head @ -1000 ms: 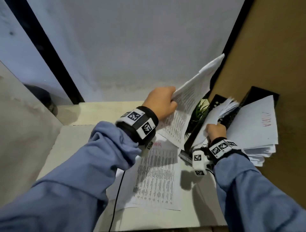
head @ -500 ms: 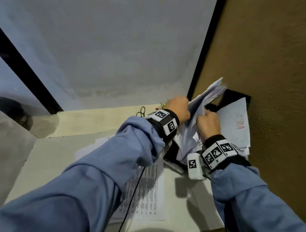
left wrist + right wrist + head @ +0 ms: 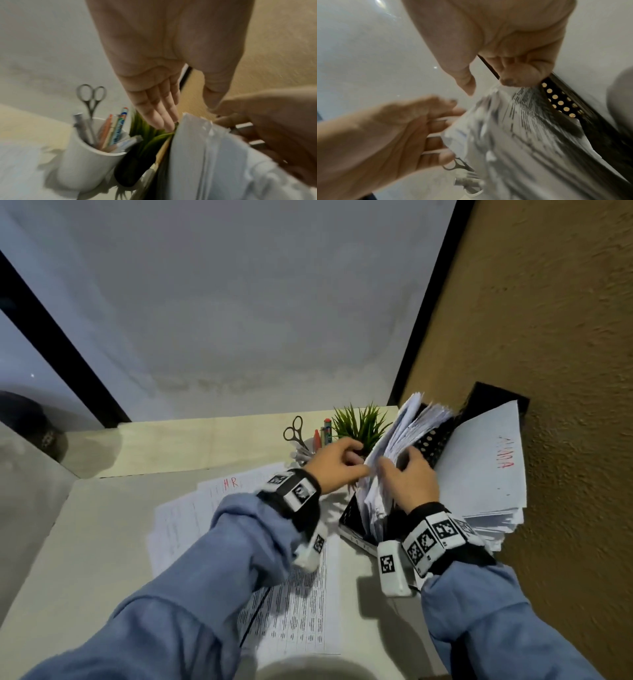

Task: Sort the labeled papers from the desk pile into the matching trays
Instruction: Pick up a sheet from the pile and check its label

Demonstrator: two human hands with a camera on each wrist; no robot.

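A thick bundle of printed papers (image 3: 404, 440) stands in the black perforated tray (image 3: 433, 441) at the desk's right. My right hand (image 3: 399, 469) grips the bundle's upper edge, fingers curled over it and thumb on the near side (image 3: 505, 70). My left hand (image 3: 354, 463) lies against the bundle's left face with straight fingers (image 3: 163, 116) and grips nothing. The desk pile (image 3: 205, 508), its top sheet marked "MR" in red, lies flat under my left forearm. A second tray (image 3: 493, 398) further right holds a stack (image 3: 479, 474) labeled in red.
A white cup (image 3: 89, 155) with pens and scissors (image 3: 294, 429) and a small green plant (image 3: 359, 422) stand just left of the trays, close to my left fingers. The brown wall (image 3: 565, 371) bounds the right side. A black cable (image 3: 255, 618) crosses the pile.
My left hand brought the raised sheet down to the right into the perforated tray and let go of it. The right hand stayed on the bundle in the tray. The head turned right.
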